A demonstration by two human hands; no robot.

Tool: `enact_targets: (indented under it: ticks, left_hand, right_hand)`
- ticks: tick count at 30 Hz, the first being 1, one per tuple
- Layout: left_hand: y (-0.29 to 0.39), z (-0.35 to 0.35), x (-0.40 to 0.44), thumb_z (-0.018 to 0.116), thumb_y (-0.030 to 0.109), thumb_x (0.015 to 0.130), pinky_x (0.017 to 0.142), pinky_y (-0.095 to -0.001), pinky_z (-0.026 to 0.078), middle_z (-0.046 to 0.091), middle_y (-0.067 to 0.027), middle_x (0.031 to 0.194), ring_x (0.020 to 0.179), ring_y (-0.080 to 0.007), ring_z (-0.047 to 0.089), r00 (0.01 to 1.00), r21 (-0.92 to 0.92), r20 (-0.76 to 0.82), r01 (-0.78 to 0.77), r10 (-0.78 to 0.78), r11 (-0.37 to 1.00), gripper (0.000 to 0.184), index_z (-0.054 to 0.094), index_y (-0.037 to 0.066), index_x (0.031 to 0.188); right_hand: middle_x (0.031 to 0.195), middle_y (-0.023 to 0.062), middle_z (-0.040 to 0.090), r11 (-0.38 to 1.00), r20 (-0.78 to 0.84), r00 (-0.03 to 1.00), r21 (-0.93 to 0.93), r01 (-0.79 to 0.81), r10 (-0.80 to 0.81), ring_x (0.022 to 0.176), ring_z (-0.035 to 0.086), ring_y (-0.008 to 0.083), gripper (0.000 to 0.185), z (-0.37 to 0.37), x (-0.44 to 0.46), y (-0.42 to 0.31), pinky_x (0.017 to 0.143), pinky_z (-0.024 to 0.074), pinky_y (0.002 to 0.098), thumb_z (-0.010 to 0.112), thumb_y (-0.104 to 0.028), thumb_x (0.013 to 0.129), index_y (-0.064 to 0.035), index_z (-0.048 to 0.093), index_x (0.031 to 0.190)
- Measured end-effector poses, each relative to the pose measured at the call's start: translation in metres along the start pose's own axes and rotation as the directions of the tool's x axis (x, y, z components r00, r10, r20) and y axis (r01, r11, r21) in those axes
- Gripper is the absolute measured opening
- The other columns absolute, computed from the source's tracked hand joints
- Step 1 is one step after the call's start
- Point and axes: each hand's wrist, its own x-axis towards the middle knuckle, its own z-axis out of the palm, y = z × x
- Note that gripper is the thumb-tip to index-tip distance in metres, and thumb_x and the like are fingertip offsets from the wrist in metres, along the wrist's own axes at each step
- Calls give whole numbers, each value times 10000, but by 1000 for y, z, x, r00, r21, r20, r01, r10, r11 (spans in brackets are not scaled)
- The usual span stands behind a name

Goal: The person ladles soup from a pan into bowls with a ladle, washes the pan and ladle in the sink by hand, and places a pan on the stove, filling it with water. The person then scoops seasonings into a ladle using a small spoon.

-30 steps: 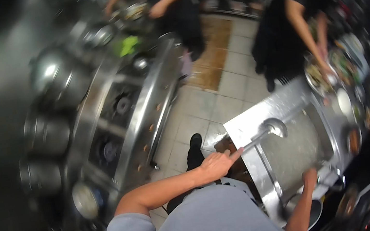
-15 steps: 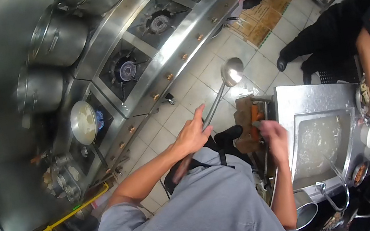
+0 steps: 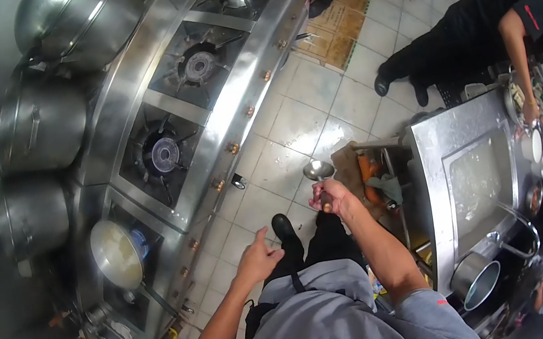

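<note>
My right hand [image 3: 335, 200] grips a ladle by its brown-ended handle. The shiny ladle bowl [image 3: 318, 170] points away from me, over the tiled floor. My left hand [image 3: 256, 259] is held in front of my waist with its index finger stretched out and nothing in it. To the left, a light-coloured pan [image 3: 117, 255] sits tilted over a blue burner flame, its handle toward me. A greyish cloth [image 3: 384, 188] hangs beside orange items at the side of the metal sink counter.
A stove [image 3: 228, 101] with several burners runs along the left, with large pots [image 3: 42, 121] behind it. On the right stand a water-filled sink [image 3: 479, 188], a faucet and a metal pot [image 3: 477, 281]. A co-worker's arm [image 3: 519, 60] reaches over food containers. Cardboard [image 3: 339, 18] lies on the floor.
The ladle has passed from my left hand to my right. My right hand has moved left from beside the counter, and my left hand has drawn back toward me. The camera view has shifted.
</note>
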Motion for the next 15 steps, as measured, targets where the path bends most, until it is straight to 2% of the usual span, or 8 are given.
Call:
enact_targets:
  ticks: [2, 4, 5, 8, 11, 13, 14, 15]
  left_hand:
    - [-14, -13, 25, 769, 238, 948, 756, -350, 575, 755, -140, 954, 789, -196, 721, 996, -132, 22, 94, -91, 987, 767, 363, -1, 1552]
    - [-9, -30, 66, 817, 228, 921, 687, -298, 558, 704, -95, 856, 707, -141, 664, 990, -633, 62, 138, -127, 762, 748, 416, -3, 1508]
    - [2, -34, 92, 806, 289, 943, 655, -278, 542, 653, -48, 873, 709, -119, 617, 994, -594, -5, 84, -108, 800, 721, 431, 10, 1492]
    - [56, -55, 167, 784, 369, 956, 684, -285, 552, 682, -80, 954, 780, -132, 655, 994, -562, 1, 88, -106, 822, 706, 460, 7, 1469]
    - [88, -50, 273, 602, 693, 966, 748, -345, 570, 715, -104, 1098, 894, -192, 697, 971, -421, 186, 218, -151, 881, 789, 550, 53, 1424]
    - [76, -23, 348, 518, 773, 959, 714, -394, 574, 712, -97, 1110, 895, -229, 694, 833, -450, 466, 513, -297, 731, 860, 571, 42, 1409]
    - [83, -10, 364, 495, 740, 990, 748, -420, 592, 727, -138, 1104, 923, -252, 726, 868, -518, 443, 451, -222, 727, 776, 619, 41, 1304]
    - [55, 17, 393, 482, 713, 1009, 658, -406, 577, 721, -146, 1020, 829, -261, 721, 877, -400, 400, 429, -267, 810, 743, 623, 20, 1237]
  right_hand:
    - [670, 39, 532, 990, -49, 990, -45, 133, -135, 634, 573, 182, 176, 15, -16, -4, 781, 575, 414, 521, -56, 978, -95, 532, 807]
    - [687, 61, 541, 981, -52, 979, 2, 195, -195, 688, 601, 209, 174, 33, -21, -1, 746, 567, 415, 531, -65, 980, -77, 544, 807]
    - [689, 61, 540, 976, -58, 976, 42, 212, -209, 682, 596, 211, 177, 42, -18, -3, 741, 567, 416, 538, -77, 986, -75, 547, 810]
    - [740, 74, 554, 952, -113, 952, 91, 294, -283, 668, 584, 223, 164, 44, 2, -31, 723, 573, 449, 533, -104, 999, -53, 567, 847]
    - [773, 66, 579, 969, -196, 959, 101, 226, -203, 696, 592, 224, 180, 38, 54, -75, 671, 552, 445, 518, -159, 1032, -47, 579, 903]
    - [900, 130, 640, 904, -173, 905, -260, 338, -388, 783, 670, 278, 262, 40, 82, -95, 659, 616, 489, 547, -245, 1032, 1, 599, 1106]
    - [959, 122, 672, 948, -186, 933, -145, 283, -307, 836, 692, 263, 277, 57, 83, -111, 628, 583, 461, 553, -275, 1044, -13, 639, 1072]
    - [996, 127, 703, 957, -117, 974, -243, 160, -193, 872, 704, 249, 327, 25, 139, -112, 637, 569, 423, 548, -311, 1064, -13, 682, 1091]
